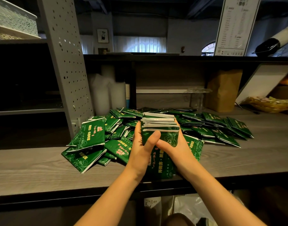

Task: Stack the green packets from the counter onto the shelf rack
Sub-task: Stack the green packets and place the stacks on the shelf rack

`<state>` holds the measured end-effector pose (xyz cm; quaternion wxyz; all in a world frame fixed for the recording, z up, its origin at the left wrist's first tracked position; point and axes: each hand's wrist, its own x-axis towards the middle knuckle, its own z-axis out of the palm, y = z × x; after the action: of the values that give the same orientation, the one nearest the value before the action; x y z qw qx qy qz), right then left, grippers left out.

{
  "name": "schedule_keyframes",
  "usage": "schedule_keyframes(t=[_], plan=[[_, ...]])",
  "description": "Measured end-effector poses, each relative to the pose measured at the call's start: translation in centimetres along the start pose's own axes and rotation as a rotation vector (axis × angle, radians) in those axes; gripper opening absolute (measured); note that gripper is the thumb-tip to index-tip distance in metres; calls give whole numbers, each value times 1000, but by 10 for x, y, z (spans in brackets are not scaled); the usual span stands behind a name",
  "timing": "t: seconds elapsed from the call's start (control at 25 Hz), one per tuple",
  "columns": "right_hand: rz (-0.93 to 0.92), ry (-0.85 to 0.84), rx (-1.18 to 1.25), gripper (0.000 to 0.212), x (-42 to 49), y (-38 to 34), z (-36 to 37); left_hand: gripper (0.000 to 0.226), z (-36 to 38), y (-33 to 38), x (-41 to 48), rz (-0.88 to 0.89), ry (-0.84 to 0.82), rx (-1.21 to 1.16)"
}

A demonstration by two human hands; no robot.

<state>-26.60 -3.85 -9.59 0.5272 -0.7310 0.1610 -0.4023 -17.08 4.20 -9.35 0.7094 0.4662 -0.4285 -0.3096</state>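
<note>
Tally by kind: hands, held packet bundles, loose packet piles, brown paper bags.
Hands: 2 (left hand, right hand)
Bundle of green packets, held: 1
Loose pile of green packets: 1
Brown paper bag: 1
Total: 5

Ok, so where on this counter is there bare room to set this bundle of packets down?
Two bare patches: the counter at front left, between the loose packet pile and the front edge, and the right end, past the pile and nearer than the yellow wrappers. The middle is crowded with packets, back to the cup stacks.
</note>
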Motion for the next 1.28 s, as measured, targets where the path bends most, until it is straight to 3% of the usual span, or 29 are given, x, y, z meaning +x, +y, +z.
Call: schedule_keyframes(t=[0.16,0.28,0.44,0.64,0.88,0.96,1.04,1.2,1.28], plan=[[-12,51,-2,106,-1,-6,1,95,4,6,-5,-13,26,-3],[-70,35,87,91,6,-27,9,80,0,24,-7,61,-6,-51],[-46,-43,264,74,28,-64,34,74,-30,57,-9,254,-10,154],[80,-193,446,59,52,-96,92,81,-87,102,-10,307,40,284],[123,-378,419,43,76,-125,169,67,-160,144,-21,332,247,378],[120,-468,351,44,87,-132,192,78,-184,153,-24,320,333,374],[23,-487,241,46,97,-137,214,87,-210,160,-24,277,415,368],[-467,-225,-221,59,99,-137,245,111,-260,178,-7,157,566,345],[-676,-193,-431,50,100,-132,254,105,-278,191,5,67,567,279]])
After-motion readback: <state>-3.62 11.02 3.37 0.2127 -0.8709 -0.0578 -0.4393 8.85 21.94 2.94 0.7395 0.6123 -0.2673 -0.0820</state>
